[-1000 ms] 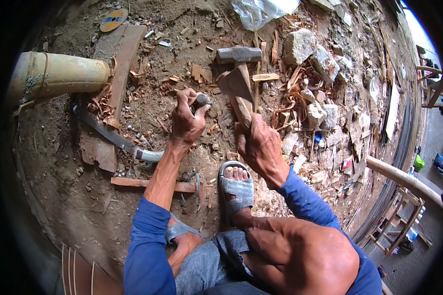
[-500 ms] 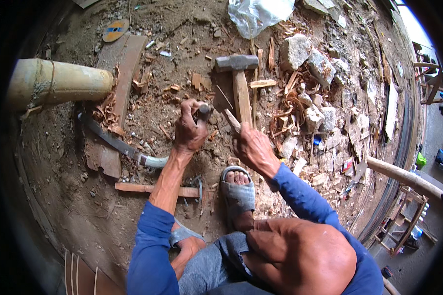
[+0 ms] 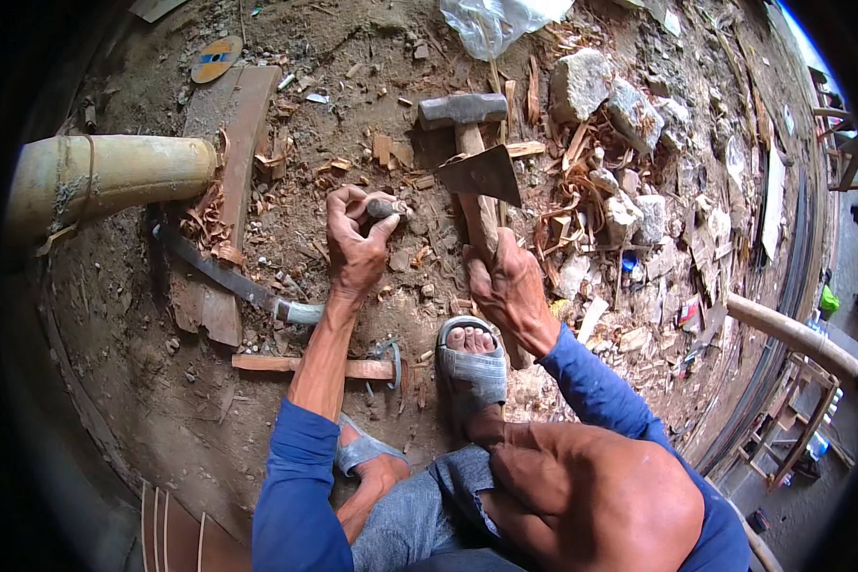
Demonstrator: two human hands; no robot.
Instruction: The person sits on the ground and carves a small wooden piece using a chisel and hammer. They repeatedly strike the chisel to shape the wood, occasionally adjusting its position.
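My left hand [image 3: 356,248] is closed around a short, round grey-brown peg [image 3: 383,208], whose blunt end shows between thumb and fingers. In my right hand [image 3: 513,286] is a hatchet-like tool [image 3: 481,176] with a wooden handle and a flat, dark, flared blade turned broadside. The blade is held over the wooden handle of a sledgehammer [image 3: 462,111] lying on the ground. Part of the sledgehammer's handle is hidden by the blade and my right hand. The peg and the blade are apart.
A bamboo pole [image 3: 114,172] enters at left above a wooden board [image 3: 248,143]. Beside it lies a curved blade [image 3: 219,272]. A small wood-handled tool [image 3: 315,367] is near my feet. Stones [image 3: 582,84] and wood shavings lie at right; a plastic bag [image 3: 500,24] is at the far side.
The hatchet-like tool has moved slightly right and turned, so its blade now shows broadside rather than nearly edge-on. The peg has tipped to lie more sideways in my left hand.
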